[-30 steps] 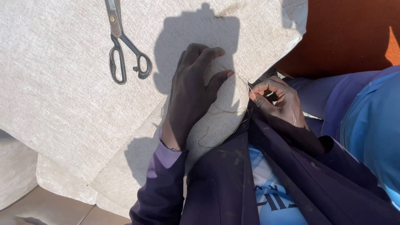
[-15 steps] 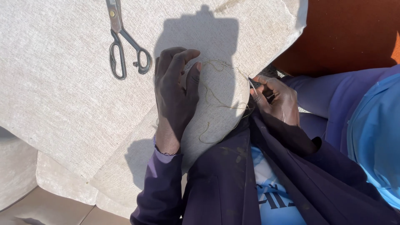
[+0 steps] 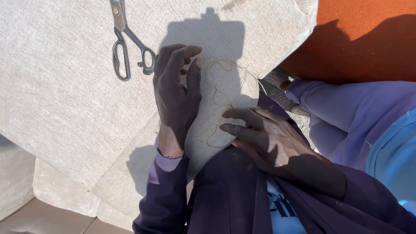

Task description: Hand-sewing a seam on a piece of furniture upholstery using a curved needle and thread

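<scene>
Left grip [image 3: 175,93] open, flat on cream fabric [image 3: 65,86]. Right grip [image 3: 264,136] open, fingers spread, tips touching looped thread [image 3: 219,93] lying loose on the fabric between both hands. Scissors [image 3: 125,43] near, upper left.

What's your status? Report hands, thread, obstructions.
Left hand flat on cream fabric. Right hand open, fingers at loose thread. Scissors lie clear.
</scene>
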